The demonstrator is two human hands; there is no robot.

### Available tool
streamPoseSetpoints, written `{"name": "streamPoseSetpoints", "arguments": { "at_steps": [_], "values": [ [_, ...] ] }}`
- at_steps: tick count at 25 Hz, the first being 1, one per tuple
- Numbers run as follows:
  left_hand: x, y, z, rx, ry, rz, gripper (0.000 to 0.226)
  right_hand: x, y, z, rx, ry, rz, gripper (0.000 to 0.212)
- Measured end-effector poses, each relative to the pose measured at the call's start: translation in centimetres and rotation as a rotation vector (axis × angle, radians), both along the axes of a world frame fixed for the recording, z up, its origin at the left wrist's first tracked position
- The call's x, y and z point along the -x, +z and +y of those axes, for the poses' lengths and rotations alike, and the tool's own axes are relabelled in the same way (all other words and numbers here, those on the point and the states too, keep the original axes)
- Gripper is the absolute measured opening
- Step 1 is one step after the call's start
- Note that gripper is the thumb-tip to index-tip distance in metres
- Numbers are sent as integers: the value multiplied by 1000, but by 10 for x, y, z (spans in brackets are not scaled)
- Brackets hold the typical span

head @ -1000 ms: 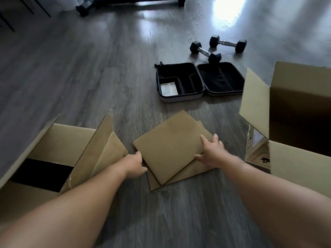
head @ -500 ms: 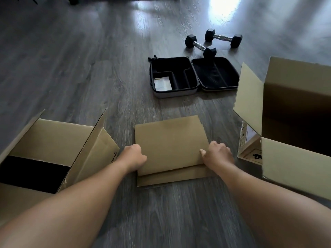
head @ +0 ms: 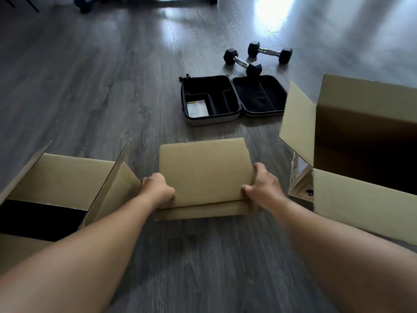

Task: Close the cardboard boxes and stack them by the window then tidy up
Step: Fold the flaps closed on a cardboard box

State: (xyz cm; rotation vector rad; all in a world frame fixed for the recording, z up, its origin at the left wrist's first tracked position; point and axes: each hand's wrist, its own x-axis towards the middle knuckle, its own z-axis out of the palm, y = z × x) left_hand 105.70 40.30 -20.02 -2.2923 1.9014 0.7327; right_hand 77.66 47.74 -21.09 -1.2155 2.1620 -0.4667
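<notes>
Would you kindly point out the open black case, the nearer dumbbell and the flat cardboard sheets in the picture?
open black case (head: 225, 96): head view, dark divided interior of its left half.
nearer dumbbell (head: 240, 62): head view, on its metal handle.
flat cardboard sheets (head: 204, 170): head view, middle of the top sheet.

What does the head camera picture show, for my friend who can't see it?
Two hands, left hand and right hand, grip the sides of flat cardboard sheets on a grey wooden floor. Open cardboard boxes stand at left and right; beyond lie an open black case and two dumbbells.
</notes>
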Motion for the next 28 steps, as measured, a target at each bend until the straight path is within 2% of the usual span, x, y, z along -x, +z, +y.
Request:
{"name": "streamPoseSetpoints", "arguments": {
  "at_steps": [2, 4, 6, 9, 11, 16, 20, 23, 24, 28],
  "values": [
    [-2, 17, -5, 73, 25, 82, 26, -2, 18, -8, 70, 107, 98, 69],
    [-4, 39, -9, 163, 56, 141, 28, -5, 39, -16, 123, 184, 185, 55],
    [-8, 65, -10, 254, 69, 153, 29, -8, 64, -22, 172, 217, 197, 47],
    [-9, 105, -7, 370, 61, 198, 19, -12, 99, -22, 282, 240, 210, 39],
    [-8, 130, -4, 462, 43, 216, 14, -15, 121, -16, 351, 242, 177, 42],
    [17, 186, 6, 667, 33, 182, 18, 2, 178, 3, 474, 224, 178, 48],
    [64, 200, 12, 684, -68, 271, 24, 45, 201, 27, 469, 170, 217, 47],
    [117, 201, 24, 608, -207, 355, 47, 93, 203, 55, 434, 105, 272, 42],
    [136, 199, 28, 573, -256, 372, 54, 110, 202, 64, 414, 86, 289, 44],
    [204, 185, 47, 437, -433, 367, 58, 179, 195, 112, 326, 45, 257, 70]
  ]
}}
